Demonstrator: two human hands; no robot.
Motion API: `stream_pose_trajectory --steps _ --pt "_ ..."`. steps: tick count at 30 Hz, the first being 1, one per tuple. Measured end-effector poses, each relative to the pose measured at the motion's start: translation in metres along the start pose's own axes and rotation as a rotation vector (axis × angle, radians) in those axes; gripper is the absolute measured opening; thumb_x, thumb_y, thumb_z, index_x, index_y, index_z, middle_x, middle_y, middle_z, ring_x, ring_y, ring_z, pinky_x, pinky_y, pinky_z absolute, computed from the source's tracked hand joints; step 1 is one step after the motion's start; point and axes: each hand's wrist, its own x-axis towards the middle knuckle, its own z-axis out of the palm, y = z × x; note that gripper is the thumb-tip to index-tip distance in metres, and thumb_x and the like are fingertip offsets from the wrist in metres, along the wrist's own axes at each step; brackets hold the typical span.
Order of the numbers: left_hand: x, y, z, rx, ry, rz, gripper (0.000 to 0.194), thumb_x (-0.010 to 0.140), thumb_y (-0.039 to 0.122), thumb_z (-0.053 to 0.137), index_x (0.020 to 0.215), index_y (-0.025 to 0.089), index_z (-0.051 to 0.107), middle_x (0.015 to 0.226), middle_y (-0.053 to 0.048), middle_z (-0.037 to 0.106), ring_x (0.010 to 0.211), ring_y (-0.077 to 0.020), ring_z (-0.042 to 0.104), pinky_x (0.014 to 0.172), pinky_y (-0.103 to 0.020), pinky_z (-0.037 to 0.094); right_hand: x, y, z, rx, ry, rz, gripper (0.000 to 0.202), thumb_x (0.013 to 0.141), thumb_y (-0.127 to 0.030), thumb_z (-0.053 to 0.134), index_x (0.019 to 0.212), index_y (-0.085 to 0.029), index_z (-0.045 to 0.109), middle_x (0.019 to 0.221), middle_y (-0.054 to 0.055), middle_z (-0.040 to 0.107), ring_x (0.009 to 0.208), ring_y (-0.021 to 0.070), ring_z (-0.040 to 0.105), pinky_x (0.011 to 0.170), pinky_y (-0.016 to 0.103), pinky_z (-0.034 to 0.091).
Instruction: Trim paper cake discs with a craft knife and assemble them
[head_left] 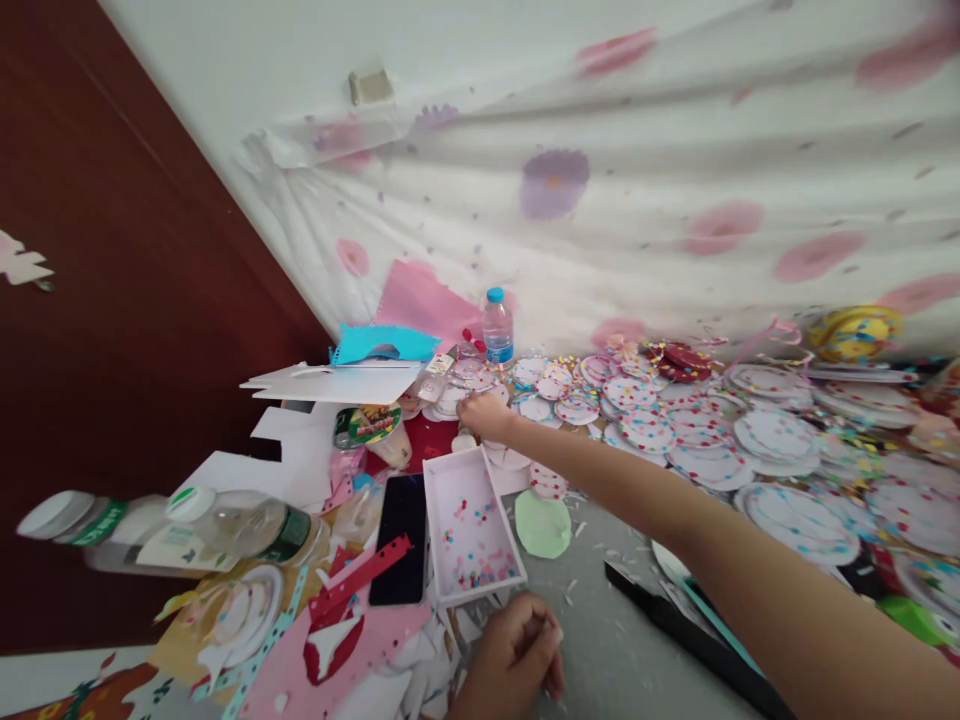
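My right hand (484, 415) reaches far across the table, its fingers curled down beside a small white round item (463, 441) and the stacked paper discs; what they hold, if anything, is too small to tell. Near the table's front edge, my left hand (521, 645) is closed in a pinch just below the white box (516, 578). What it pinches cannot be made out. Pink, red and blue bits lie inside the box. A dark phone (400, 540) touches the box's left side. Right of the box lies a pale green paper disc (543, 523).
Many decorated paper discs (776, 437) cover the right side. A black-handled tool (675, 625) lies under my right forearm. Large bottles (247, 525), a cup (390, 440) and paper scraps crowd the left. A small water bottle (497, 328) stands by the wall.
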Motion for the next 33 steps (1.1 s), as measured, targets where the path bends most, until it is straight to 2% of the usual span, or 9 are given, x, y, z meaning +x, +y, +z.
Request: stream_pose_trajectory --steps 6,11,14,17,20,23,26,29,33 --pt "0.0 0.001 0.001 0.023 0.009 0.003 0.037 0.086 0.055 0.053 0.087 0.018 0.048 0.055 0.004 0.052 0.049 -0.0094 0.047 0.053 -0.021 0.04 -0.022 0.022 -0.022 0.041 0.124 0.095 0.034 0.093 -0.034 0.06 0.123 -0.016 0.057 0.123 0.01 0.06 0.102 0.0221 0.062 0.085 0.043 0.054" --pt "-0.001 0.002 0.0 0.027 -0.002 0.028 0.041 0.085 0.059 0.053 0.087 0.018 0.048 0.057 0.004 0.053 0.05 -0.0099 0.049 0.054 -0.022 0.041 -0.054 0.029 -0.034 0.178 0.323 0.102 0.032 0.094 -0.034 0.059 0.121 -0.017 0.058 0.118 0.008 0.062 0.097 0.0204 0.064 0.081 0.041 0.055" --pt "-0.001 0.001 0.0 0.032 0.0 0.031 0.042 0.085 0.061 0.053 0.087 0.018 0.049 0.056 0.004 0.053 0.05 -0.0103 0.049 0.055 -0.022 0.041 -0.073 0.026 -0.037 0.253 0.454 0.048 0.027 0.094 -0.026 0.058 0.119 -0.016 0.057 0.112 0.008 0.063 0.093 0.0186 0.063 0.079 0.037 0.055" --pt "-0.001 0.001 0.0 0.05 0.006 0.038 0.042 0.086 0.06 0.052 0.087 0.018 0.049 0.056 0.004 0.054 0.05 -0.0103 0.049 0.055 -0.022 0.041 -0.089 0.021 -0.037 0.295 0.536 -0.05 0.028 0.088 -0.012 0.054 0.115 -0.018 0.054 0.113 0.01 0.061 0.102 0.0202 0.06 0.085 0.036 0.052" --pt "-0.001 0.001 0.0 0.067 0.009 0.047 0.04 0.087 0.058 0.052 0.087 0.019 0.049 0.056 0.004 0.054 0.05 -0.0102 0.05 0.055 -0.022 0.041 -0.099 0.019 -0.034 0.302 0.559 -0.128 0.028 0.085 -0.008 0.053 0.111 -0.02 0.054 0.118 0.012 0.06 0.113 0.022 0.056 0.092 0.038 0.049" --pt "-0.001 0.001 0.001 0.066 0.012 0.05 0.039 0.087 0.058 0.052 0.087 0.019 0.048 0.056 0.004 0.054 0.05 -0.0101 0.05 0.055 -0.022 0.041 -0.101 0.025 -0.03 0.28 0.55 -0.136 0.022 0.087 -0.009 0.053 0.106 -0.02 0.057 0.116 0.012 0.062 0.113 0.022 0.057 0.094 0.039 0.048" --pt "-0.001 0.002 0.001 0.06 0.014 0.051 0.041 0.086 0.059 0.052 0.087 0.019 0.048 0.056 0.004 0.054 0.05 -0.0101 0.05 0.055 -0.022 0.041 -0.093 0.041 -0.029 0.247 0.561 -0.034 0.017 0.093 -0.02 0.056 0.109 -0.017 0.061 0.114 0.009 0.064 0.108 0.0221 0.059 0.092 0.042 0.05" --pt "-0.001 0.003 0.002 0.059 0.017 0.043 0.043 0.085 0.061 0.053 0.087 0.018 0.049 0.056 0.004 0.054 0.051 -0.0103 0.05 0.055 -0.022 0.041 -0.077 0.06 -0.031 0.227 0.596 0.146 0.031 0.094 -0.033 0.059 0.12 -0.017 0.059 0.122 0.008 0.06 0.105 0.0225 0.061 0.088 0.045 0.052" --pt "-0.002 0.001 0.002 0.047 0.025 0.048 0.043 0.085 0.062 0.053 0.087 0.018 0.049 0.056 0.004 0.054 0.051 -0.0104 0.05 0.054 -0.022 0.041 -0.078 0.081 -0.043 0.213 0.573 0.308 0.034 0.094 -0.034 0.059 0.124 -0.018 0.057 0.123 0.009 0.06 0.102 0.0218 0.063 0.085 0.043 0.054"
